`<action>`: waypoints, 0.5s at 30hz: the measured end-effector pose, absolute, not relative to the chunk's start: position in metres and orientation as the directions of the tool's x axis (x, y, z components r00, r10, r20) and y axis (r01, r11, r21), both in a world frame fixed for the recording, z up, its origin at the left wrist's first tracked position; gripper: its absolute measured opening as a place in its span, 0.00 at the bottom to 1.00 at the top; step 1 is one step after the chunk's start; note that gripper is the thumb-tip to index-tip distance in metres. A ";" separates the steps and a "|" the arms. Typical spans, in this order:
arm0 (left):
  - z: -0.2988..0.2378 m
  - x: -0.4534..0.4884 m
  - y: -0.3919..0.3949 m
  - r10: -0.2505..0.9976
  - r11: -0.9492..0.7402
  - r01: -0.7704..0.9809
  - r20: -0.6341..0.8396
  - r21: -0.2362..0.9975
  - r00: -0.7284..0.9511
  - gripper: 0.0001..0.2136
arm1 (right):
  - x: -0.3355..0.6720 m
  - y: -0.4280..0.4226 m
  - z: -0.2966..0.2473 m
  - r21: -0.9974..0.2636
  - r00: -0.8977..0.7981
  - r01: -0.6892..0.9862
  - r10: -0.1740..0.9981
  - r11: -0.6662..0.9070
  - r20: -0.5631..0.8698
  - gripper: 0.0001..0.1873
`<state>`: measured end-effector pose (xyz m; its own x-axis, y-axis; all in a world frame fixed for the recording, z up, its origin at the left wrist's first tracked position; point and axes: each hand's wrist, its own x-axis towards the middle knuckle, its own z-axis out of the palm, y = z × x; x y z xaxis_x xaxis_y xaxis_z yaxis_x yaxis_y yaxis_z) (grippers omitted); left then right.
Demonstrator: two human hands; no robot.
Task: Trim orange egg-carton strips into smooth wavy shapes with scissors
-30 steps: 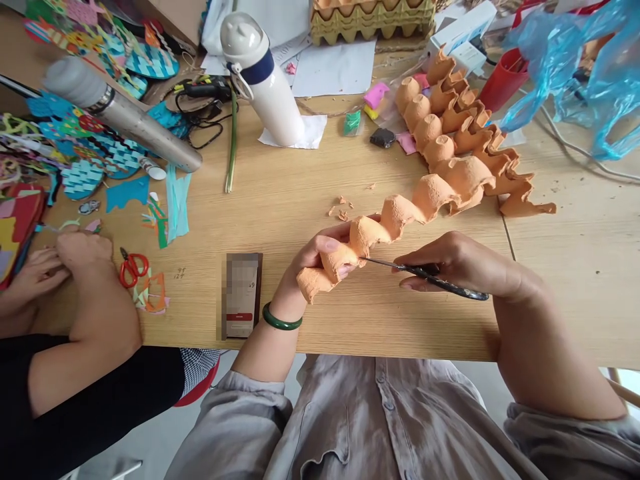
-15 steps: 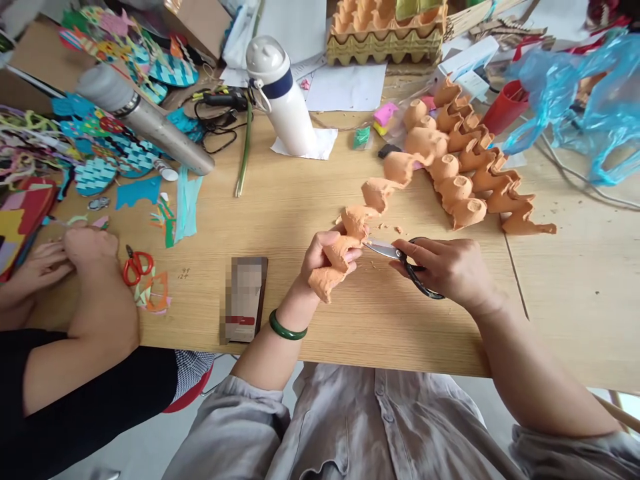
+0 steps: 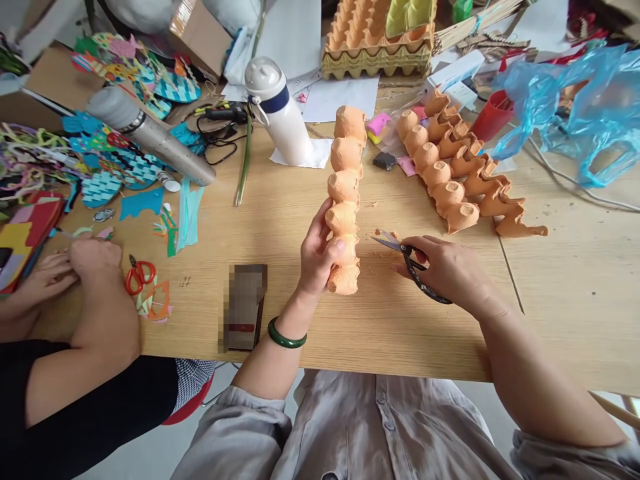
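My left hand [image 3: 320,257] is closed around the lower part of an orange egg carton strip [image 3: 344,187]. The strip is a single row of cups and points away from me, cup bottoms facing up. In my right hand [image 3: 440,270] are black-handled scissors [image 3: 411,257], fingers through the handles. Their blades are slightly parted and lie to the right of the strip, apart from it. Small orange scraps [image 3: 393,234] lie on the table by the blade tips. Farther right rest more cut egg carton rows [image 3: 447,192], some with cups up, others turned over.
A white bottle [image 3: 280,113] and a grey flask [image 3: 155,137] stand or lean at the back left. A phone [image 3: 245,300] lies left of my forearm. Red scissors [image 3: 139,275] are near another person's hands [image 3: 93,260]. Stacked egg trays [image 3: 377,63] and a blue plastic bag [image 3: 590,100] are behind.
The strip has swung from a slant to nearly straight ahead, its cup bottoms now showing. The scissor blades, earlier against the strip's edge, are now apart from it.
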<state>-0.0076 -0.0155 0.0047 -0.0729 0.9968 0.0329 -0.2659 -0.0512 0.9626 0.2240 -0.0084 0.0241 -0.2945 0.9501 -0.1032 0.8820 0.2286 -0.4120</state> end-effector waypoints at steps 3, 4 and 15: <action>0.004 -0.006 -0.016 0.996 -0.042 -0.264 0.019 0.964 -0.091 0.32 | 0.228 -0.007 0.026 -0.479 -0.237 0.870 0.950 0.114 -0.204 0.25; 0.003 -0.006 -0.016 0.995 -0.044 -0.273 0.019 0.961 -0.094 0.31 | 0.228 -0.007 0.025 -0.508 -0.236 0.856 0.948 0.099 -0.214 0.25; 0.011 0.006 -0.024 0.989 0.136 -0.385 -0.148 0.913 -0.002 0.22 | 0.207 -0.018 0.031 -0.936 -0.476 0.255 0.811 -0.243 -0.340 0.32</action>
